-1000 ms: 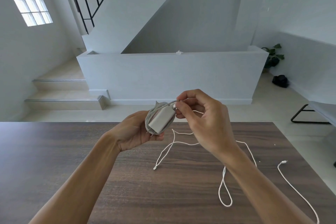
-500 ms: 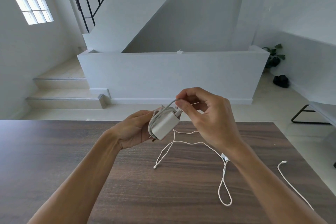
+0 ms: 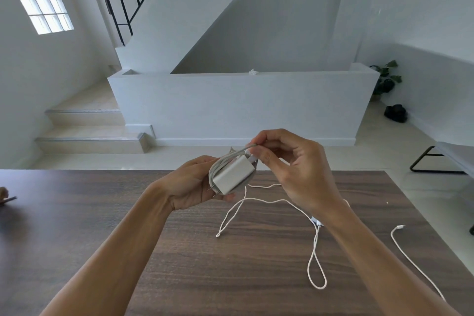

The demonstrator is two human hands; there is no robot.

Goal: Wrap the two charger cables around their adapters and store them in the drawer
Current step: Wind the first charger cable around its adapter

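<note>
While both hands are raised above the wooden table (image 3: 128,226), I note from the head view that my left hand (image 3: 191,185) grasps the white adapter (image 3: 234,174), fingers curled behind it, thumb underneath. Its metal prongs point down-left, toward the left wrist. Several turns of grey-white cable (image 3: 218,165) are wound around the adapter's body, lying against the left palm.

My right hand (image 3: 295,169), just right of the adapter and touching its upper corner, pinches the cable's free run between thumb and forefinger; the other fingers are curled loosely. I cannot tell exactly where the plug meets the adapter, as the fingertips cover it.

Below both hands, the loose cable (image 3: 232,215) trails onto the table, dipping to a bend beneath the left hand, then running under the right wrist into a long loop (image 3: 316,267) by the right forearm. A second cable end (image 3: 400,227) lies well right of the right forearm, its cord running toward the near table edge.

Beyond the table: stairs (image 3: 87,123), a low white wall (image 3: 243,103).
</note>
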